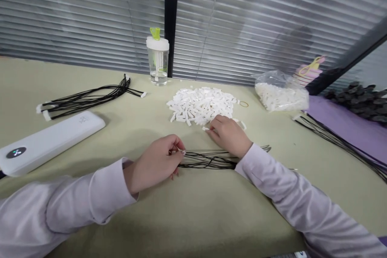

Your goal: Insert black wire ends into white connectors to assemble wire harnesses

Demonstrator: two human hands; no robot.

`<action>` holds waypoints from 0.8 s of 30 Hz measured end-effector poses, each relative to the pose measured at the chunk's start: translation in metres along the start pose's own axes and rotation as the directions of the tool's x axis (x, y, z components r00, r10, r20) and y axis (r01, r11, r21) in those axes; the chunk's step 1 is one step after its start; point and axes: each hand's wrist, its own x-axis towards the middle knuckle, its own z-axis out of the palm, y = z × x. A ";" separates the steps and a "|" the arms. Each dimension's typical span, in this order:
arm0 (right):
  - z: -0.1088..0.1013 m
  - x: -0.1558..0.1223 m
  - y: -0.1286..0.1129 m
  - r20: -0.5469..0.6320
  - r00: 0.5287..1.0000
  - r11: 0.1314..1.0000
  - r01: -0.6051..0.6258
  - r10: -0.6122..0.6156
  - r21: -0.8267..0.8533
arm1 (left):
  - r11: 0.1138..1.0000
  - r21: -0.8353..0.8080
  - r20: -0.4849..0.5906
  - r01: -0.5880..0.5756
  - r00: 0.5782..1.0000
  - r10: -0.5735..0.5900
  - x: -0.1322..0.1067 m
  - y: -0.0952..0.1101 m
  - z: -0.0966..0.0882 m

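Note:
My left hand (161,159) is closed in a pinch on the end of a bundle of thin black wires (211,161), with a small whitish tip showing at the fingertips. The wires lie across the table to the right and pass under my right wrist. At the near edge of a heap of white plastic connector housings (204,102), my right hand (226,133) has its thumb and fingers closed around one small white connector housing (205,128). Part of that piece is hidden by the fingers.
Black wire harnesses with white connectors (90,96) lie at the left, behind a white power bank (53,139). A clear cup (158,64) stands by the blinds. At right are a bag of white pieces (282,94), a rubber band (243,104) and more black wires (335,139) beside a purple sheet (347,119).

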 end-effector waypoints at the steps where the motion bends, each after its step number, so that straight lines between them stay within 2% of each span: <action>1: -0.002 -0.001 -0.003 0.007 1.000 0.999 -0.013 0.012 0.046 | 1.000 0.015 -0.009 -0.003 1.000 0.003 -0.001 -0.001 0.000; 4: -0.006 -0.007 -0.014 0.073 0.997 0.972 -0.053 0.037 0.227 | 1.000 0.013 -0.053 0.006 0.999 -0.005 -0.006 -0.001 0.001; 6: -0.005 -0.010 -0.024 0.131 0.991 0.938 -0.057 0.012 0.343 | 0.999 -0.029 -0.080 0.021 0.996 -0.023 -0.009 -0.001 0.003; 8: -0.003 -0.013 -0.033 0.139 0.990 0.908 -0.043 -0.017 0.416 | 0.998 -0.053 -0.099 0.021 0.995 -0.026 -0.012 -0.002 0.005; 13: -0.003 -0.017 -0.051 0.000 0.998 0.912 0.062 -0.067 0.406 | 0.998 0.032 -0.123 -0.046 0.991 0.050 -0.013 -0.006 0.006; 17: -0.023 -0.030 -0.063 -0.054 0.979 0.920 0.204 -0.198 0.335 | 0.997 0.035 -0.119 -0.073 0.990 0.077 -0.012 -0.009 0.006; 19: -0.035 -0.038 -0.067 0.047 0.948 0.913 0.288 -0.314 0.288 | 0.998 0.012 -0.118 -0.067 0.991 0.068 -0.012 -0.010 0.006; 21: -0.043 -0.045 -0.068 0.214 0.900 0.915 0.332 -0.381 0.231 | 0.998 -0.022 -0.134 -0.064 0.989 0.060 -0.012 -0.011 0.006; 24: -0.043 -0.052 -0.068 0.386 0.860 0.941 0.326 -0.333 0.086 | 0.995 -0.077 -0.180 -0.062 0.983 0.047 -0.011 -0.011 0.007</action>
